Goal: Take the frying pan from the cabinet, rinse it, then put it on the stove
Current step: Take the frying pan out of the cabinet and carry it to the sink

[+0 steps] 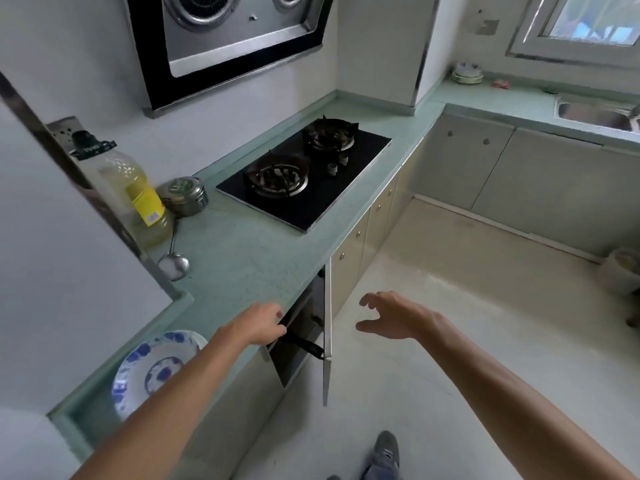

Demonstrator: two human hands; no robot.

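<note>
Step one — fetching. Cabinet door (327,336) stood open; pan (304,344) sat inside, only its black handle showing. Left hand (259,325) curled at the counter (242,265) edge just above that handle, grip unclear. Right hand (391,317) open, empty. Next — grab handle, draw pan out.

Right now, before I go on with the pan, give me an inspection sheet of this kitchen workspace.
Surface: green countertop, bare in the middle.
Job's things: frying pan handle pokes from the open cabinet; gas stove bare; sink far right.
Clutter: oil bottle, steel tin, ladle, blue-and-white plate, stacked bowls.
Grippers: left hand at the cabinet's top edge; right hand open, empty.
Cables: nothing seen.
Surroundings: range hood, window.
</note>
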